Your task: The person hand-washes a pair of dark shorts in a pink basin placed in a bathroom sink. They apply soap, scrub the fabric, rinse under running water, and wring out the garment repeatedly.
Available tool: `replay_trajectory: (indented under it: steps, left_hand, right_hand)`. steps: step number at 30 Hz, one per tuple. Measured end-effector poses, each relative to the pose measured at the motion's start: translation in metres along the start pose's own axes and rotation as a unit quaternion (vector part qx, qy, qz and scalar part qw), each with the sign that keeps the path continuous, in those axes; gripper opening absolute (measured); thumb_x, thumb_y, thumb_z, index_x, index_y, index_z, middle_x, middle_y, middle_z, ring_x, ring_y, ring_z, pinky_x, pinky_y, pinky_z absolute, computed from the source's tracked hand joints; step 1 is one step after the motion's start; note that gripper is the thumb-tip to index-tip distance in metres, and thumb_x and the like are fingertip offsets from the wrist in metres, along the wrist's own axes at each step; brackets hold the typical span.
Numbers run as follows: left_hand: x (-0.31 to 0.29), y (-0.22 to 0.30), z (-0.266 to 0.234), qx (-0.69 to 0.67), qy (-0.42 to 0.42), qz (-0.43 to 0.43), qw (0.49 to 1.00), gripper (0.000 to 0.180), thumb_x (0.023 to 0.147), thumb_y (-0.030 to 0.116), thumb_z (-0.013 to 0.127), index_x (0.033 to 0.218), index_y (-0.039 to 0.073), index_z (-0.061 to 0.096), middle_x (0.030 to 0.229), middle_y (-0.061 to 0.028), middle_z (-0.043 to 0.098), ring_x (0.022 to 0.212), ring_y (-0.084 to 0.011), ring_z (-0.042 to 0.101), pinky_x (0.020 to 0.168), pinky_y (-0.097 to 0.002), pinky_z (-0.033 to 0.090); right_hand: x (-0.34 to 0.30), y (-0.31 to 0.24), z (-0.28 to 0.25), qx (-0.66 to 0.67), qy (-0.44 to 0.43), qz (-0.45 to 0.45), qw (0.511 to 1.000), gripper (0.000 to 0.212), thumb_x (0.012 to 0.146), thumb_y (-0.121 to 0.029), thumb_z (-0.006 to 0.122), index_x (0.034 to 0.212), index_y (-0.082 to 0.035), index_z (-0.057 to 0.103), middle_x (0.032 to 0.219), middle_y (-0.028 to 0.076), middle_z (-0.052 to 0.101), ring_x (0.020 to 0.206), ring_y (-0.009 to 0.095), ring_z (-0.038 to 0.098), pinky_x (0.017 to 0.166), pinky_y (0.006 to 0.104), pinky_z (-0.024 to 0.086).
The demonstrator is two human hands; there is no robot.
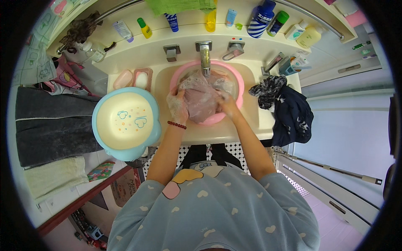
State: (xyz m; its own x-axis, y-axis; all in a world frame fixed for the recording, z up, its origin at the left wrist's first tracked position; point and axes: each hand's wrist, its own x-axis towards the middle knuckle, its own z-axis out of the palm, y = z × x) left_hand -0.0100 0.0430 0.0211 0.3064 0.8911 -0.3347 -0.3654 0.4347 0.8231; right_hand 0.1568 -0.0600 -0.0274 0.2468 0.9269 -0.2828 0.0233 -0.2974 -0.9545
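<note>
A wet mauve cloth [198, 98] covered in suds lies bunched in a pink basin [240, 88], which sits in the sink under the tap [204, 60]. My left hand [177, 106], soapy and with a beaded bracelet at its wrist, grips the cloth's left side. On the other side my right hand [226, 104] is closed on the cloth's right edge; it is slightly smeared by motion and its fingertips are partly hidden. Foamy water shows around the cloth.
A blue-rimmed cream basin [125, 119] stands to the left of the sink, near a soap dish [142, 78]. Dark clothes [292, 113] hang over the right counter edge. Bottles and tubes line the back shelf, including a blue striped bottle [261, 21]. A cup [289, 66] holds tubes.
</note>
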Motion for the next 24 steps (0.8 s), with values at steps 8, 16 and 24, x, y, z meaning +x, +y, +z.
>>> replay_trajectory:
  steps: [8, 16, 24]
  left_hand:
    - [0.0, -0.029, 0.014, -0.174, -0.11, -0.293, 0.934, 0.031, 0.086, 0.031, 0.048, 0.1, 0.004, 0.055, 0.096, -0.0054, 0.057, 0.09, -0.0203, 0.053, 0.082, -0.033, 0.044]
    - [-0.006, -0.032, 0.026, -0.054, -0.168, -0.261, 0.949, 0.033, 0.082, 0.033, 0.05, 0.103, 0.007, 0.057, 0.095, -0.0053, 0.059, 0.09, -0.0201, 0.055, 0.079, -0.0338, 0.044]
    - [-0.007, -0.012, 0.027, -0.049, -0.176, -0.238, 0.954, 0.027, 0.088, 0.024, 0.05, 0.1, 0.001, 0.056, 0.094, -0.0061, 0.06, 0.082, -0.0164, 0.059, 0.072, -0.0284, 0.049]
  right_hand:
    - [-0.007, -0.031, 0.072, -0.178, 0.247, -0.103, 0.947, 0.048, 0.074, -0.022, 0.06, 0.112, 0.006, 0.048, 0.107, 0.021, 0.053, 0.102, 0.034, 0.05, 0.088, 0.0402, 0.039]
    - [0.024, -0.018, 0.062, -0.167, 0.34, 0.126, 0.917, 0.048, 0.071, -0.025, 0.062, 0.104, 0.008, 0.052, 0.102, 0.029, 0.053, 0.097, 0.04, 0.052, 0.082, 0.0456, 0.04]
    - [0.013, -0.017, 0.072, -0.267, 0.36, 0.04, 0.893, 0.041, 0.079, -0.034, 0.058, 0.095, 0.004, 0.056, 0.09, 0.024, 0.059, 0.082, 0.037, 0.057, 0.074, 0.0405, 0.046]
